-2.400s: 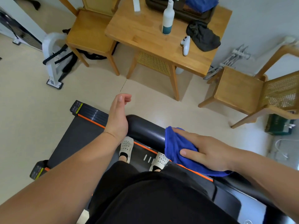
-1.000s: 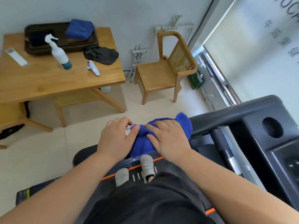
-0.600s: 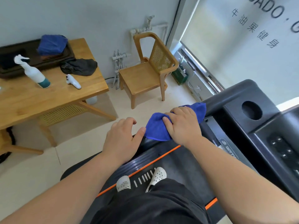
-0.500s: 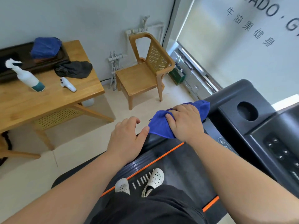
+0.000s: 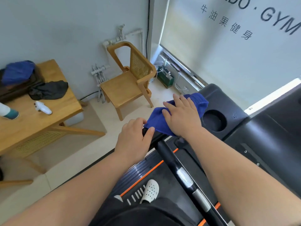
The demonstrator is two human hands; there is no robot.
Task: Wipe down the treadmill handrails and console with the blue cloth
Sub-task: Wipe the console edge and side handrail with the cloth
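The blue cloth point(image 5: 197, 101) lies over the left handrail where it meets the black console point(image 5: 228, 111). My right hand point(image 5: 182, 116) presses flat on the cloth, fingers spread toward the far left. My left hand point(image 5: 133, 141) grips the black handrail point(image 5: 169, 157) just behind the cloth, thumb touching the cloth's near edge. A round cup holder point(image 5: 214, 120) sits right of the cloth. The console's button panel point(image 5: 254, 157) runs to the right.
A wooden chair point(image 5: 128, 82) stands by the wall ahead. A wooden table point(image 5: 37, 115) at left holds a spray bottle point(image 5: 8, 111), a dark cloth point(image 5: 48, 90) and a second blue cloth point(image 5: 17, 70). My feet stand on the treadmill belt point(image 5: 162, 180).
My right hand has slid the blue cloth along the handrail toward the console, reaching the cup holder. My left hand followed along the rail. My view turned right toward the console.
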